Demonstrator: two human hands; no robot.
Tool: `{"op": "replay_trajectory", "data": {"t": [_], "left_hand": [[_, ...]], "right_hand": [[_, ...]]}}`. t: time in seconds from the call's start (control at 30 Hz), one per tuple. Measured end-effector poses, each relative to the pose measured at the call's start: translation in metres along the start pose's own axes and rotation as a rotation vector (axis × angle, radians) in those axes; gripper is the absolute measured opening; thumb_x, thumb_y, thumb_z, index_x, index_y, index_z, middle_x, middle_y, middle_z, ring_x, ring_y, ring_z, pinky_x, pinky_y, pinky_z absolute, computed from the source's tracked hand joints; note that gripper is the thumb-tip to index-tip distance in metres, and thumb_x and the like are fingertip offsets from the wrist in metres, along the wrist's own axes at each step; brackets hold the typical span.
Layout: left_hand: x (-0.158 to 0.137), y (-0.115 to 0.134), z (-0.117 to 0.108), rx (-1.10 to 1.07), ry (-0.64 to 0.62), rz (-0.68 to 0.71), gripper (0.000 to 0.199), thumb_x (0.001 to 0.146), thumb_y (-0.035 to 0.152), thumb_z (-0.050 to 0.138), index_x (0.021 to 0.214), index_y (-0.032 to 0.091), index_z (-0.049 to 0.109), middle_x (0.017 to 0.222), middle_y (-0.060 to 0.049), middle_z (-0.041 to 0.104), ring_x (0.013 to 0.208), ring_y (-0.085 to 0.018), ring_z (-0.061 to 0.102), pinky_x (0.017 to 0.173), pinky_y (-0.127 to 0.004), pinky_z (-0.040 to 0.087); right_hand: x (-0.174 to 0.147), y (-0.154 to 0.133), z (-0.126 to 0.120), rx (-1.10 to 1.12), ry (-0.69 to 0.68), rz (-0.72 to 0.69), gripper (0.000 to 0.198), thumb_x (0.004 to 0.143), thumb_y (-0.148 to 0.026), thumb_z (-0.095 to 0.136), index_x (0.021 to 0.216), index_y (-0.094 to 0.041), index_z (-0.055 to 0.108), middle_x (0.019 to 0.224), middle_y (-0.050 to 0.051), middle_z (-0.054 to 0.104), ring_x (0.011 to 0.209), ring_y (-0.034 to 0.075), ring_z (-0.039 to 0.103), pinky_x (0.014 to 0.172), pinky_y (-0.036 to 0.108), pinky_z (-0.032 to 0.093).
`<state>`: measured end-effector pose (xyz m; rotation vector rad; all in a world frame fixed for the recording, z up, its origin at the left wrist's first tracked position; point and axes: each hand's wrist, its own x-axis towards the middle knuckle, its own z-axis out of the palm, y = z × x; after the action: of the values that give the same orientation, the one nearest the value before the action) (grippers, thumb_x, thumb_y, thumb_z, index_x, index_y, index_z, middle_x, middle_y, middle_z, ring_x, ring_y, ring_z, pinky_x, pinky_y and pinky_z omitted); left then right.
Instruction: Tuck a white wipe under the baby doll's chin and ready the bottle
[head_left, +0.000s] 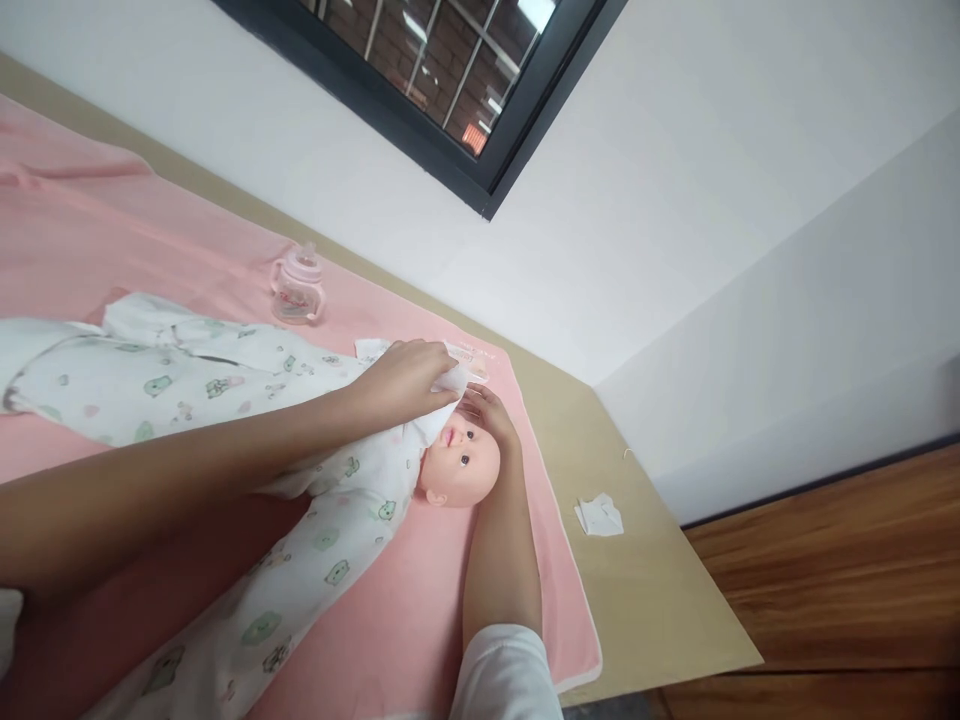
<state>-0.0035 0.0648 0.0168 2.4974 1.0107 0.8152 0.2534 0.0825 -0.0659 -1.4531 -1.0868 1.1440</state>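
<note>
Nearest the camera, the right hand (487,412) comes up from below the doll (360,490) and rests with loosely curled fingers against the top of its head, holding nothing but steadying it; that support should stay gentle so the face does not turn. Just beyond the doll's head, the left hand (409,378) pinches a white wipe (448,382) at the doll's cheek and mouth; short, light strokes away from the eyes would suit here, with the wipe folded so a clean part meets the face. The doll lies on its back on the pink blanket (420,620) over the worktop (645,590). Beyond the doll's body stands a pink bottle (297,287); to the right of its head lies a crumpled tissue (600,515).
</note>
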Motion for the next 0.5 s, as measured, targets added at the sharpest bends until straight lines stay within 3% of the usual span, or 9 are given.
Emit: {"op": "replay_trajectory", "data": {"t": [0.1, 0.17, 0.33, 0.5], "left_hand": [[0.002, -0.003, -0.013, -0.009, 0.114, 0.046, 0.019, 0.085, 0.033, 0.057, 0.076, 0.016, 0.057, 0.112, -0.011, 0.063, 0.106, -0.029, 0.057, 0.089, -0.039, 0.042], [0.003, -0.005, -0.021, -0.038, 0.157, 0.078, 0.021, 0.084, 0.035, 0.059, 0.078, 0.015, 0.061, 0.111, -0.011, 0.064, 0.107, -0.028, 0.057, 0.092, -0.039, 0.042], [0.000, -0.009, -0.035, -0.143, 0.091, 0.084, 0.027, 0.083, 0.041, 0.058, 0.072, 0.016, 0.058, 0.076, -0.003, 0.064, 0.074, -0.020, 0.060, 0.065, -0.031, 0.041], [-0.004, -0.011, -0.049, -0.258, -0.002, 0.086, 0.026, 0.080, 0.041, 0.059, 0.069, 0.017, 0.063, 0.068, 0.001, 0.066, 0.068, -0.018, 0.060, 0.059, -0.027, 0.040]], "right_hand": [[-0.005, -0.027, 0.003, -0.004, -0.052, -0.149, 0.036, 0.075, -0.037, 0.075, 0.107, -0.023, 0.064, 0.106, 0.004, 0.072, 0.090, 0.017, 0.071, 0.099, 0.039, 0.053], [-0.013, -0.049, 0.010, -0.035, -0.101, -0.275, 0.040, 0.076, -0.040, 0.075, 0.111, -0.026, 0.064, 0.117, 0.005, 0.070, 0.100, 0.019, 0.069, 0.102, 0.041, 0.051], [-0.050, -0.097, 0.041, -0.181, -0.255, -0.569, 0.040, 0.080, -0.040, 0.075, 0.117, -0.030, 0.063, 0.138, 0.004, 0.061, 0.133, 0.021, 0.053, 0.113, 0.041, 0.043], [-0.077, -0.116, 0.063, -0.310, -0.410, -0.601, 0.042, 0.083, -0.043, 0.072, 0.122, -0.030, 0.062, 0.140, 0.004, 0.058, 0.131, 0.021, 0.053, 0.114, 0.042, 0.042]]}}
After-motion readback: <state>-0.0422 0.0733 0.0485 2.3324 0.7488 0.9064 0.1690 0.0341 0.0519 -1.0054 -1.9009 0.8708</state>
